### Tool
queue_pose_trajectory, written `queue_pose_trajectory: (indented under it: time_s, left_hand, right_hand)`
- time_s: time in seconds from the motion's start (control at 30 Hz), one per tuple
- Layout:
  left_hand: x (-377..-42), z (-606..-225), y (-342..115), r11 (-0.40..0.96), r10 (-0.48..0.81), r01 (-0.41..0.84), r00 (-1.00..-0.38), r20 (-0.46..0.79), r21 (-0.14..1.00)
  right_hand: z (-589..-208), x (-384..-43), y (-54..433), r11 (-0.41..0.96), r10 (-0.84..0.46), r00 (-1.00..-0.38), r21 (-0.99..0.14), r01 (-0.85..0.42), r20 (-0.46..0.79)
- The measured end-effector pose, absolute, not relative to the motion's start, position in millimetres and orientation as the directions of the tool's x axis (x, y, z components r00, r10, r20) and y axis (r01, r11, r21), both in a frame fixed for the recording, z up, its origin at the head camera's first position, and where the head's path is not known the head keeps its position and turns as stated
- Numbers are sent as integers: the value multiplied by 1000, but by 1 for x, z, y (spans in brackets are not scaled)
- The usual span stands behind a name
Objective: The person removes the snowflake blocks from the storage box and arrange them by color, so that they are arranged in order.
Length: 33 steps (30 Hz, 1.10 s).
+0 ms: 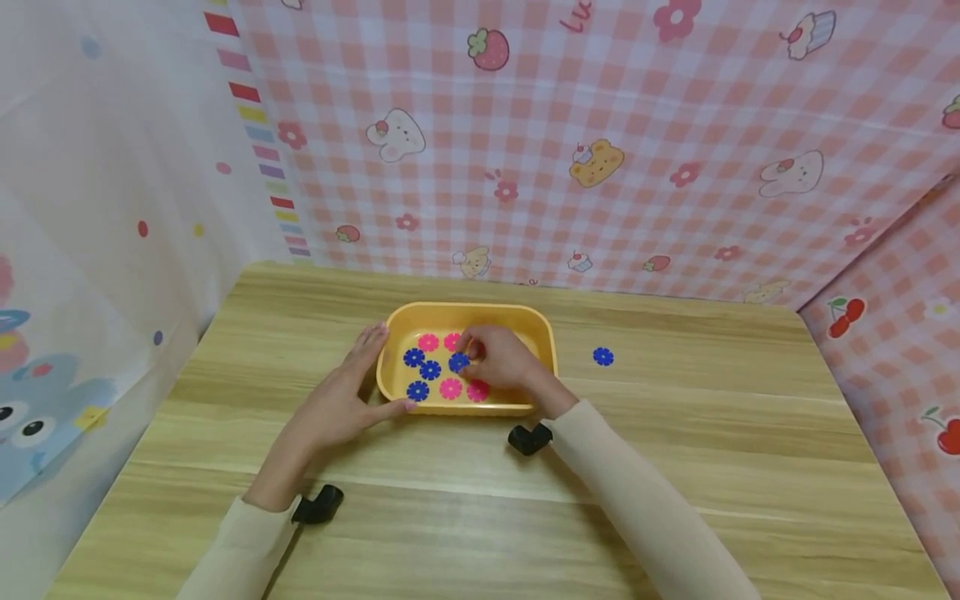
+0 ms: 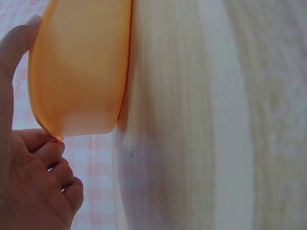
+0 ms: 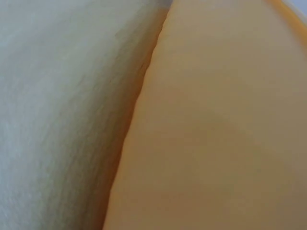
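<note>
From above my head, my left hand (image 1: 348, 392) holds the left end of a yellow-orange plastic tray with round corners (image 1: 465, 409). My thumb is on the front rim and my fingers are spread round the side. My right hand (image 1: 495, 360) is over the tray, and its thumb and fingers are nearly closed, pinching a flat blue plastic disc with a notched edge (image 1: 458, 363). I can't tell if it's off the bottom. In the tray lie three more blue discs (image 1: 417, 391) on the left and four pink notched discs (image 1: 451, 388). One lone blue disc (image 1: 603, 357) sits outside, on the light wooden table (image 1: 712, 467), to the right.

From my left wrist, I see my thumb and finger touching the tray's rim, with my other fingers curled below.

From my right wrist, it's blurry. I see smooth orange, but not my fingers, so I can't tell my pinch there.
</note>
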<state>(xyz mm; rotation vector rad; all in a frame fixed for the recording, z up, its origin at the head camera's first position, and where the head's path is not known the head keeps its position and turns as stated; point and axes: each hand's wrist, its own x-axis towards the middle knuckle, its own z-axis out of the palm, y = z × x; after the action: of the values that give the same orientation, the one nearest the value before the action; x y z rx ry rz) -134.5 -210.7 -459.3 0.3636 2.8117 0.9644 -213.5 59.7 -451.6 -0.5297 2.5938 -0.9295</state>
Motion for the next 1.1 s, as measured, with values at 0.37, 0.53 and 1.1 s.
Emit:
queue_pose_trajectory:
  time_s: [0.37,0.53,1.1]
  left_hand:
    - [-134,-458,-210,765,267,170,-961,-66,621]
    - [-134,-459,-210,765,267,170,-961,-66,621]
    - [-134,-460,-209,760,269,190,-962,-35,622]
  right_hand:
    - [-444,-210,68,702,-418,-892,-685,-197,-172]
    - [-442,-208,73,684,-431,-892,-695,-223,-138]
    - [-428,-189,96,599,-448,-894,-738,-311,13]
